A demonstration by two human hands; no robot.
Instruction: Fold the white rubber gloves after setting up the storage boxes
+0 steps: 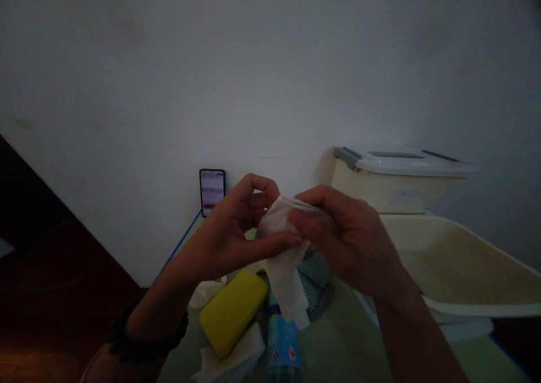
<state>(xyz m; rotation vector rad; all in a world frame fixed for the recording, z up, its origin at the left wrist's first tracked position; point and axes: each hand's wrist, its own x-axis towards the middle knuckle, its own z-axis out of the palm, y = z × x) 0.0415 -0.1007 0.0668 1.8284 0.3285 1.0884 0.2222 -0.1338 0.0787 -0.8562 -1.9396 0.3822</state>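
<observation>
- Your black bracelet (177,338) sits on the left wrist, below and left of the fingers.
- The phone (212,186) stands upright just beyond your left fingers, its screen lit.
- Your left hand (228,231) has its thumb laid across the white cloth (287,279), fingers curled and apart from it; whether they grip, you cannot tell.
- Below your left fingers, the yellow block (234,312) lies tilted over a crumpled white piece (245,352).
- The white cloth is between both hands, its tail hanging below your fingertips.
- Under that tail lie a blue-labelled bottle (284,343) and, to its right, a patterned cloth (316,290).
- Your right hand (346,236) has thumb and fingers clamped on the white cloth.
- Right of your right fingers stand a lidded box (376,190) and, nearer you, a cream basin (460,253).
</observation>
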